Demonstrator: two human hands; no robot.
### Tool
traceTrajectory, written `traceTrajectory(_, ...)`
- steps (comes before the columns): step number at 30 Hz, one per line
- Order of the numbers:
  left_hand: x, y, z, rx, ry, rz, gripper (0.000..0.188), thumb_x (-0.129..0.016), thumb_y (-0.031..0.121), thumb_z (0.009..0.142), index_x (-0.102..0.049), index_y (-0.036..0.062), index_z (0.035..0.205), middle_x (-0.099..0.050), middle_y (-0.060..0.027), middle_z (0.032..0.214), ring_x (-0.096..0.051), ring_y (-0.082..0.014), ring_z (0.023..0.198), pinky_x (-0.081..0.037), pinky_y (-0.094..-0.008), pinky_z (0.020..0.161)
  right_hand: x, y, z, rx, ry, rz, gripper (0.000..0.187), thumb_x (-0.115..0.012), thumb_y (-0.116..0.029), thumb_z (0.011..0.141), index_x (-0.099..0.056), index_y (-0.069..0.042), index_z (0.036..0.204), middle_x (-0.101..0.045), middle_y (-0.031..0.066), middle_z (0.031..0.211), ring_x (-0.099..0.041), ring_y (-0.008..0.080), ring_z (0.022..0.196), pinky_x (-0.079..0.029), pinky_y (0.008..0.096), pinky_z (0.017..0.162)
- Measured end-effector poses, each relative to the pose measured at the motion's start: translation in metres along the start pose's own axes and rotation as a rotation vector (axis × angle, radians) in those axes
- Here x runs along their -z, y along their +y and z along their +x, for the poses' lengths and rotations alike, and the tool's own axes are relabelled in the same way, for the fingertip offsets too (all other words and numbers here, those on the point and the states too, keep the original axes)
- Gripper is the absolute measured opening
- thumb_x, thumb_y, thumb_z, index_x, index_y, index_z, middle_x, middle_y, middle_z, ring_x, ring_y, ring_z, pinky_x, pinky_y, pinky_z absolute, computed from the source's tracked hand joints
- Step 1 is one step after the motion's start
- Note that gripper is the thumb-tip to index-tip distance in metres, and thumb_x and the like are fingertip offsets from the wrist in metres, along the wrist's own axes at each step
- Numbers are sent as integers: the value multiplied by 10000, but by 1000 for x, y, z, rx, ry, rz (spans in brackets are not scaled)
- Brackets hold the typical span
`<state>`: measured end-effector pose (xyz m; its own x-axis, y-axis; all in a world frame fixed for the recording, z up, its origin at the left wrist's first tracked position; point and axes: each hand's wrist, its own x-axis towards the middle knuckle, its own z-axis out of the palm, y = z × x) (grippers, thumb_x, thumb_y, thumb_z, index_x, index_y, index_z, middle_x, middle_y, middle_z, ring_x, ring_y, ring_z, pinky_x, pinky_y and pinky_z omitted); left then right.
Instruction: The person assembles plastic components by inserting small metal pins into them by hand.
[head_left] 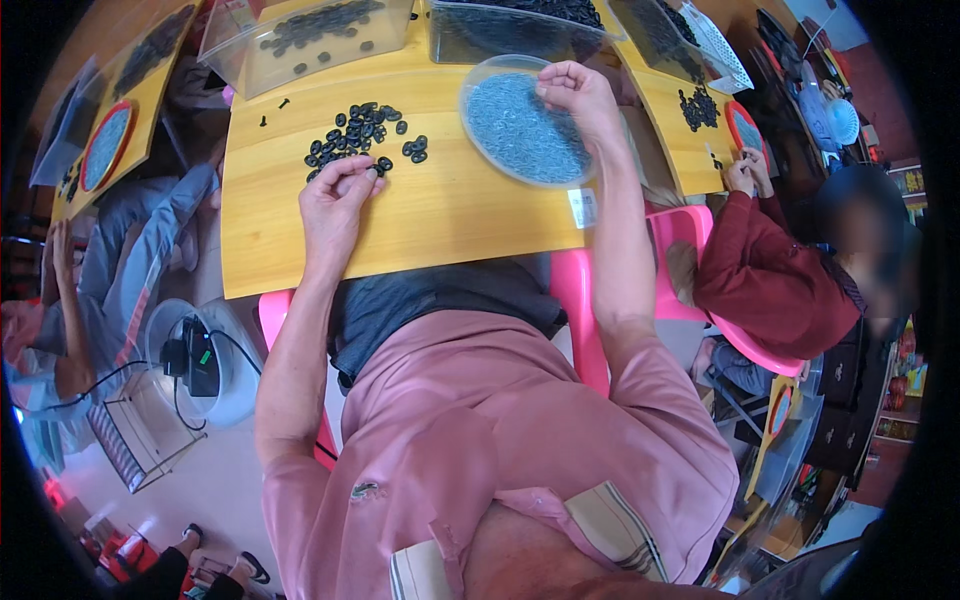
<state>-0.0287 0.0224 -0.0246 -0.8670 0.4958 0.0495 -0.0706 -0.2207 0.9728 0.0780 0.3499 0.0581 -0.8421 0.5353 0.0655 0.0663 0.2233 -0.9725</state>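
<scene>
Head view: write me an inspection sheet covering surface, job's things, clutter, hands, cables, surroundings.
Surface: yellow wooden tabletop, white rectangular label near its front edge.
Job's things: loose pile of small black oval parts; round translucent plastic tray of fine bluish pieces.
Clutter: two tiny black pieces left of the pile.
Hands: left hand at the pile's near edge, right hand over the tray; grips unclear.
Cables: black cables by clear plastic tub, left.
Surroundings: pink plastic chair; co-worker's dark red sleeve, right.

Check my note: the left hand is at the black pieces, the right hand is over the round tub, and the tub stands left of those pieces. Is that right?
Wrong side: the tub stands right of the black pieces, as the head view shows. The left hand is at them and the right hand over the tub, as noted.
</scene>
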Motion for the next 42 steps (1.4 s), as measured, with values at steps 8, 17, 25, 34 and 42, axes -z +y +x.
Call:
traceTrajectory(8,-16,6,-12,81,-35,-123,164,-653,-12,894,-654,-47,1054,-715,-116,893,-696,-154,831,-550,-264,810,-92,-26,-36,138,-243,152,168,-689,19,825,-662,-17,987,-665,0,900,-612,60,822,-491,203,776)
traceTrajectory(17,-13,2,-9,109,-25,-197,164,-664,-39,880,-661,-29,1044,-712,-111,927,-707,-175,861,-555,-271,821,-144,-11,-61,162,-370,-99,139,-681,-35,836,-668,-5,971,-669,-1,867,-590,50,789,-485,208,730)
traceTrajectory(25,-13,3,-10,93,-34,-220,174,-657,-42,878,-651,-56,1052,-717,-136,932,-705,-163,847,-555,-255,813,-153,-4,-63,251,-322,-87,128,-646,-19,844,-665,6,969,-678,32,818,-621,68,720,-514,224,670)
traceTrajectory(34,-15,5,-11,96,-38,-195,174,-656,-46,876,-655,-53,1050,-719,-141,945,-705,-161,852,-558,-252,815,-153,-8,-64,198,-342,-93,118,-658,-23,847,-664,10,960,-689,42,837,-640,77,757,-514,228,695)
traceTrajectory(42,-14,3,-12,67,-55,-126,168,-666,-48,876,-666,-41,1044,-722,-139,944,-707,-170,854,-562,-262,815,-150,-8,-63,205,-363,-108,135,-651,-24,848,-656,42,965,-714,91,832,-695,118,744,-553,249,694)
